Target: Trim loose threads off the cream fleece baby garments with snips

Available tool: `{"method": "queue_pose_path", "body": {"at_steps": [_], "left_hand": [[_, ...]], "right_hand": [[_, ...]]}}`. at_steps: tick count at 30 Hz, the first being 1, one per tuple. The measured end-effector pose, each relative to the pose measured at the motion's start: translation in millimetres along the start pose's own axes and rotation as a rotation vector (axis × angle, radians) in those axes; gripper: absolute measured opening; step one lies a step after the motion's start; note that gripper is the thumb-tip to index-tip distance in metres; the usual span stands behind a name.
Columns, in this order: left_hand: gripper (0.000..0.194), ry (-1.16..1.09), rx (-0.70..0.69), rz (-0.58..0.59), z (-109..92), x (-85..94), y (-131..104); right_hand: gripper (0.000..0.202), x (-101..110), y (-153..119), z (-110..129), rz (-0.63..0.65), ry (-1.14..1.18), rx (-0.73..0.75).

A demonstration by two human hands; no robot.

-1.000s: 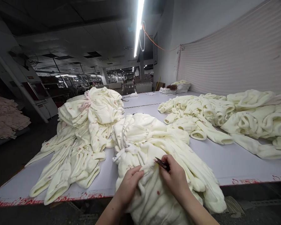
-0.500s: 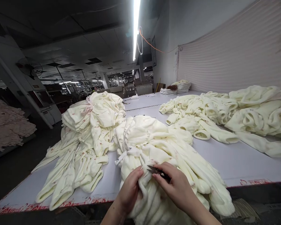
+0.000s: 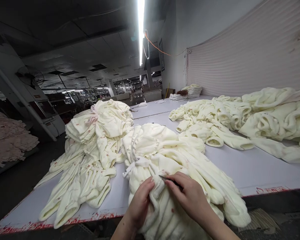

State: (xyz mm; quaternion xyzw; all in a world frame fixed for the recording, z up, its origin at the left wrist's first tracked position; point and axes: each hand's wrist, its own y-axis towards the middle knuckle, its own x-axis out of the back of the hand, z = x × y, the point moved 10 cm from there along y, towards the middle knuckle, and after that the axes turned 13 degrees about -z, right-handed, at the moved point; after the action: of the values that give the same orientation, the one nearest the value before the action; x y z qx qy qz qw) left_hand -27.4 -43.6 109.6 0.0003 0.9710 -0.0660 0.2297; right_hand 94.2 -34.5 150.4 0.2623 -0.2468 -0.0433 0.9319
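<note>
A pale cream fleece garment (image 3: 162, 140) with small printed spots lies bunched at the table's front edge, part of it hanging toward me. My left hand (image 3: 141, 203) pinches a fold of it. In my right hand (image 3: 187, 193) is a small dark cutting tool (image 3: 163, 177), its narrow pointed tip against the cloth just right of my left thumb. My fingers hide most of the tool's body.
Cream garments are heaped on the white table (image 3: 230, 170) at the left (image 3: 107, 116) and right (image 3: 272, 116). Folded white cloths (image 3: 193, 91) are stacked at the back. A pinkish pile (image 3: 10, 136) stands far left. A tube light (image 3: 141, 30) hangs overhead.
The tool's blades, apart before, now look closed together. Both hands stay at nearly the same place on the cloth, and the view has shifted slightly.
</note>
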Motion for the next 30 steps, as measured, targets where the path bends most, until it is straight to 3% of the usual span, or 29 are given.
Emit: {"method": "queue_pose_path", "body": {"at_steps": [12,20,22,25,27,28,30], "left_hand": [[0.032,-0.138,0.113,0.009,2.5,-0.8,2.2],[0.028,0.083,0.085,0.034,5.7,-2.9,2.3],[0.024,0.212,0.006,-0.025,-8.1,4.6,4.0],[0.031,0.264,-0.254,-0.261,-56.4,24.3,7.8],[0.039,0.253,-0.415,-0.385,-81.3,27.7,8.8],[0.039,0.31,-0.469,-0.391,-85.2,20.7,11.1],[0.037,0.601,-0.538,-0.27,-74.1,-11.9,19.3]], "right_hand": [[0.024,-0.3,0.8,-6.2,0.02,0.034,-0.022],[0.02,0.9,2.5,-7.6,0.008,0.093,-0.055],[0.021,8.9,3.5,-16.0,-0.036,0.129,-0.081],[0.026,31.0,2.0,-44.0,-0.203,0.228,-0.202],[0.03,42.5,-3.0,-64.4,-0.311,0.308,-0.306],[0.031,44.2,-5.8,-72.1,-0.336,0.357,-0.353],[0.033,42.1,-9.9,-79.6,-0.336,0.465,-0.408]]}}
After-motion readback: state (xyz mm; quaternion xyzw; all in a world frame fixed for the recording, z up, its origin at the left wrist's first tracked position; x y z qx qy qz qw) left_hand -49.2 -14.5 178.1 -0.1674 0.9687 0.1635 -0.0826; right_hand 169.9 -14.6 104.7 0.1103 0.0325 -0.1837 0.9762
